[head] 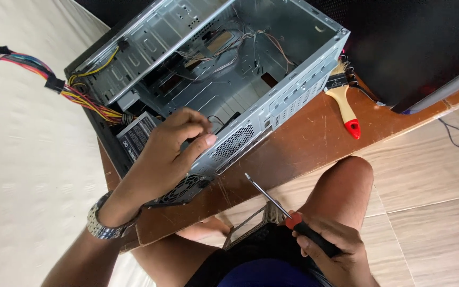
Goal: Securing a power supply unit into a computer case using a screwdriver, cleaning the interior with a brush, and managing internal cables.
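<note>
Grey steel case [272, 101] lies open on brown table [314, 143] | left hand [168, 157] at case's rear corner, fingertips pinched together over power supply [139, 135] beside fan grille [232, 142] | right hand [330, 250] below case, off table edge, fingers wrapped round screwdriver [288, 215], tip aimed at case | brush [343, 101] right of case

Left hand [173, 151] grips computer case [229, 69]; right hand [333, 250] holds screwdriver [288, 215].
</note>
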